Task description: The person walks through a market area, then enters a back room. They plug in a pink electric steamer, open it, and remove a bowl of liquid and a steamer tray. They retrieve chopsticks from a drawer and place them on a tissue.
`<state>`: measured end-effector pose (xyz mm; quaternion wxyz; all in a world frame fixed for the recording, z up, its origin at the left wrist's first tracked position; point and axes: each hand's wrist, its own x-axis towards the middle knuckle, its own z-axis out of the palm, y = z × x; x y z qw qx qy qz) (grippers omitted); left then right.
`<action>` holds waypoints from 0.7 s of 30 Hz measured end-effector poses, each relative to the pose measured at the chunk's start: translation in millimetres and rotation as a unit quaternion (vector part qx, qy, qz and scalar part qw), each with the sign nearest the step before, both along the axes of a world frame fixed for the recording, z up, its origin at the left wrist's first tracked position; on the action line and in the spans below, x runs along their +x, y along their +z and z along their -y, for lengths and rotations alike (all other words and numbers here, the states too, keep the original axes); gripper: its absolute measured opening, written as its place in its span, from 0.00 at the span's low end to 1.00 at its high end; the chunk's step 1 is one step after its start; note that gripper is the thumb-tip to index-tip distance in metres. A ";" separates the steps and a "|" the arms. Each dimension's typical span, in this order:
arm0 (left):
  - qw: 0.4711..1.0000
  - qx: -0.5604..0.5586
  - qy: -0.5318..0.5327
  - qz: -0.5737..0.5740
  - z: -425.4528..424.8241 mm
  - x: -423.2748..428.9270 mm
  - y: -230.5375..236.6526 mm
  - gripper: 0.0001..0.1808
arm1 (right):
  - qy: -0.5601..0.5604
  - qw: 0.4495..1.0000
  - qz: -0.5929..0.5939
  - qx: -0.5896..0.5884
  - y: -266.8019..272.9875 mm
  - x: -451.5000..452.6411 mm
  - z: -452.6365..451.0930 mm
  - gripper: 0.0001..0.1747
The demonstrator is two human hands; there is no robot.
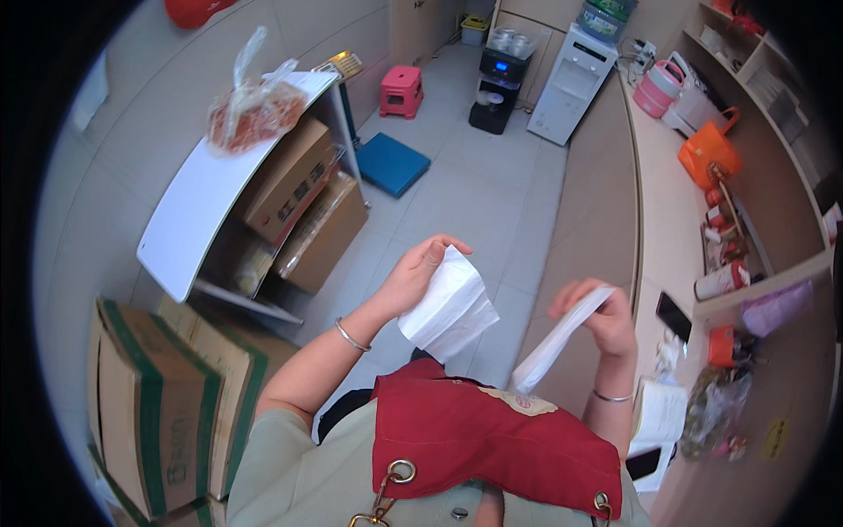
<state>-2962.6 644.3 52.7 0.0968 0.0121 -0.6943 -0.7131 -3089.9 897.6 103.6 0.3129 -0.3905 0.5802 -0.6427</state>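
Note:
A creased white sheet of thin paper, perhaps a tissue (453, 306), hangs from my left hand (421, 270), pinched near its upper edge by the thumb. My right hand (602, 313) holds another white folded sheet (560, 342), seen nearly edge-on, which slants down toward my chest. The two sheets are apart from each other. Both hands are raised in front of a red apron (487, 435), and each wrist wears a metal bangle. Some of the right fingers are blurred.
At left, a white-topped table (197, 197) bears a clear plastic bag of reddish food (257, 115) above cardboard boxes (323, 230). More cartons (164, 408) stand nearer. A long counter (658, 230) runs along the right, with a phone (674, 316) and an orange bag (710, 155). A blue platform (393, 165) lies on the floor.

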 end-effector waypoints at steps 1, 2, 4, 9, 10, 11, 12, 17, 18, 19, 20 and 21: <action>1.000 0.000 -0.015 -0.012 11.8 -25.4 4.3 0.26 | 0.049 0.999 -0.020 -0.013 2.6 -18.4 22.0 0.04; 1.000 -0.008 -0.023 -0.017 21.9 -51.0 9.7 0.26 | 0.014 0.999 -0.046 0.003 1.9 -35.2 47.2 0.05; 0.999 -0.032 -0.038 -0.011 38.4 -100.8 20.8 0.26 | -0.035 0.995 -0.082 0.037 -3.7 -65.3 93.4 0.07; 0.992 -0.108 -0.064 -0.013 68.8 -215.7 30.3 0.24 | -0.073 0.988 0.085 0.110 -19.2 -150.2 145.7 0.14; 0.994 -0.081 -0.070 -0.022 70.9 -236.2 26.3 0.24 | -0.109 0.987 0.082 0.090 -24.3 -165.8 150.1 0.14; 0.995 -0.054 -0.075 -0.032 72.8 -257.1 20.8 0.24 | -0.136 0.984 0.093 0.063 -28.9 -181.7 151.8 0.13; 0.994 0.056 -0.090 0.027 76.1 -279.8 14.1 0.29 | -0.171 0.979 0.102 0.051 -33.2 -199.6 152.7 0.13; 0.846 0.473 -0.212 0.128 99.1 -381.9 -27.2 0.48 | -0.280 0.951 0.129 0.001 -58.9 -307.0 157.5 0.12; 0.813 0.522 -0.222 0.128 99.2 -396.9 -34.3 0.48 | -0.288 0.946 0.145 -0.023 -64.7 -332.3 163.3 0.12; 0.770 0.576 -0.260 0.095 101.9 -416.0 -39.0 0.49 | -0.294 0.942 0.157 -0.052 -69.2 -361.8 173.0 0.12; 0.754 0.587 -0.282 0.082 105.7 -435.5 -42.9 0.44 | -0.311 0.934 0.167 -0.049 -73.9 -388.6 183.3 0.15; 0.802 0.538 -0.240 0.098 110.6 -453.4 -46.0 0.41 | -0.308 0.937 0.159 -0.043 -77.7 -414.6 195.0 0.16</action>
